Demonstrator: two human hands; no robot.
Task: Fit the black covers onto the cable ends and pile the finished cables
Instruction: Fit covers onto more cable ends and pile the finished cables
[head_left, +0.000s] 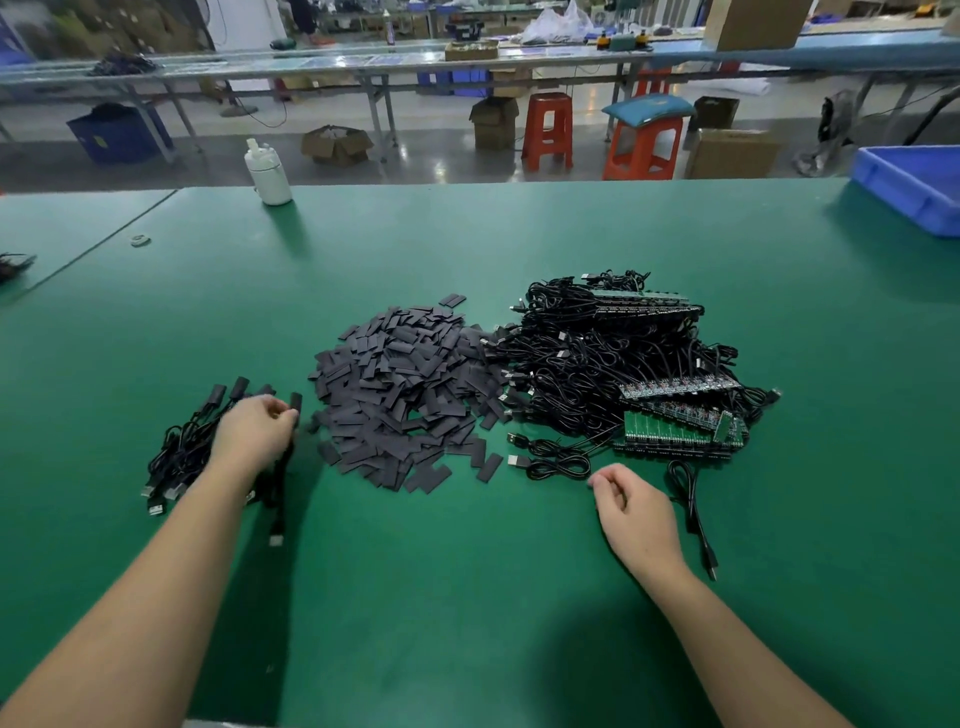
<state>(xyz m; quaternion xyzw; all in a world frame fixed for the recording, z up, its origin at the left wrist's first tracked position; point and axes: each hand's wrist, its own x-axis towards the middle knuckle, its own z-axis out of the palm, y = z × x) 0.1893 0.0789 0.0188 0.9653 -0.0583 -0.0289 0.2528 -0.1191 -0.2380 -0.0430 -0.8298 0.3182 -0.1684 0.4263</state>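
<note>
A heap of flat black covers (405, 384) lies mid-table. To its right is a tangle of black cables with green circuit boards (613, 364) on their ends. At the left sits a small pile of finished cables (187, 447) with covered ends. My left hand (254, 431) hovers over that pile and pinches a covered cable (295, 402), whose lead trails down toward me. My right hand (634, 514) rests on the table with fingers loosely curled, holding nothing, just beside two coiled USB cables (556, 462). Another loose cable (693, 514) lies right of that hand.
The green table (467, 597) stretches wide around the piles. A white bottle (270, 174) stands at the far edge, and a blue bin (919, 187) sits at the far right. A small pale ring-like thing (140, 240) lies at the far left.
</note>
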